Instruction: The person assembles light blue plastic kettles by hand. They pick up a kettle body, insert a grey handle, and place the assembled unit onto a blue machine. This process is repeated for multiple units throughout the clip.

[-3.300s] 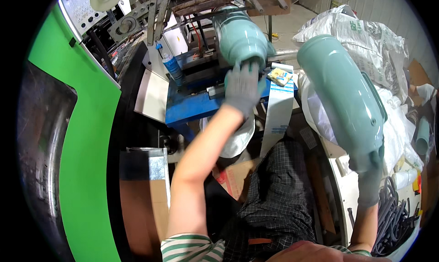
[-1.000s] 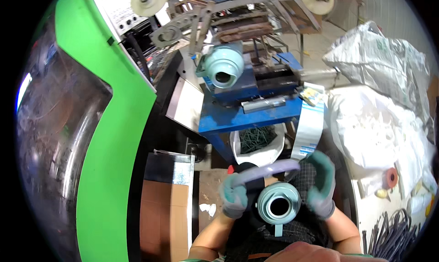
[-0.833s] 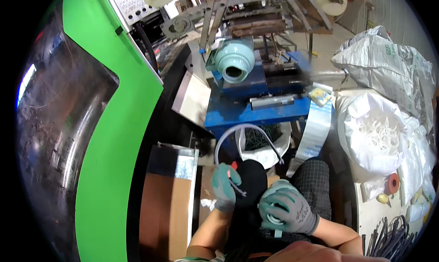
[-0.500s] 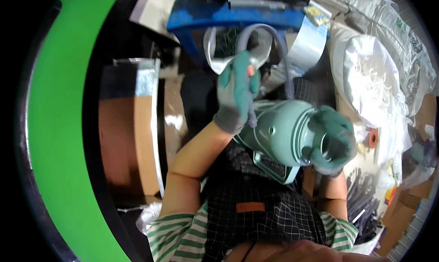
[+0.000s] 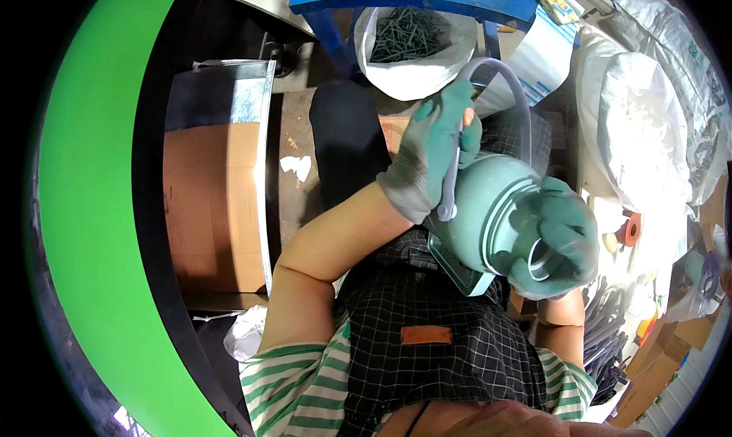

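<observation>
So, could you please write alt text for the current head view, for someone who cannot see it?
A gloved left hand holds a curved grey handle beside a pale green, bottle-shaped container, while the gloved right hand grips its narrower end. Beyond stand a blue table and a white bin of dark green strips; white bags lie to the right.

The white sheet (image 5: pixel 536 56) bears blue print and the silvery sack (image 5: pixel 681 60) green print, neither legible.

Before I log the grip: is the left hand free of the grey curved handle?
No, the left hand holds the grey curved handle.
</observation>
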`<state>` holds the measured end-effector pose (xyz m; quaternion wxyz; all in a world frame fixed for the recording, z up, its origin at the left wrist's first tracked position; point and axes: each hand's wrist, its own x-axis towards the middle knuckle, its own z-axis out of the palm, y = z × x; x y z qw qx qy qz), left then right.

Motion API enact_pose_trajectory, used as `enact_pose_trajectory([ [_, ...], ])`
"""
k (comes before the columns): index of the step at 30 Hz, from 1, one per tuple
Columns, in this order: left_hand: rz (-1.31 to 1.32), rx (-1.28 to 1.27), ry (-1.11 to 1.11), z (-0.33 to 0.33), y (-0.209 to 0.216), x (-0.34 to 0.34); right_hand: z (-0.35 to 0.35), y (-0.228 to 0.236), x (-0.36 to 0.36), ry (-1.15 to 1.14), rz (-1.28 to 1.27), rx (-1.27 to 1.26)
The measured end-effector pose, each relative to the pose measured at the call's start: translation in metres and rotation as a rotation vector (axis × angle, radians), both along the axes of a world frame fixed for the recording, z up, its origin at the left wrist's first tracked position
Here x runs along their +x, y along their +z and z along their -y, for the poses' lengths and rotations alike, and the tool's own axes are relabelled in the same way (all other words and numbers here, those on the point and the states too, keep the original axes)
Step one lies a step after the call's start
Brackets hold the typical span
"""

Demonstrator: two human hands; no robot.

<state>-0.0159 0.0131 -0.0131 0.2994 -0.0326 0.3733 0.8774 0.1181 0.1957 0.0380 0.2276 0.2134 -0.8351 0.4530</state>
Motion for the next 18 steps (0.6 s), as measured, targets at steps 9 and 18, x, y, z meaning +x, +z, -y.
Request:
enact_pose_trajectory([
  [9, -0.722, 0.038, 0.34, -0.025, -0.03, 0.075, -0.002, 0.0, 0.005, 0.242, 0.04, -0.066],
  [18, -0.795, 0.507, -0.118, 0.032, -0.011, 0.004, 0.002, -0.015, -0.028, 0.206, -0.301, -0.351],
])
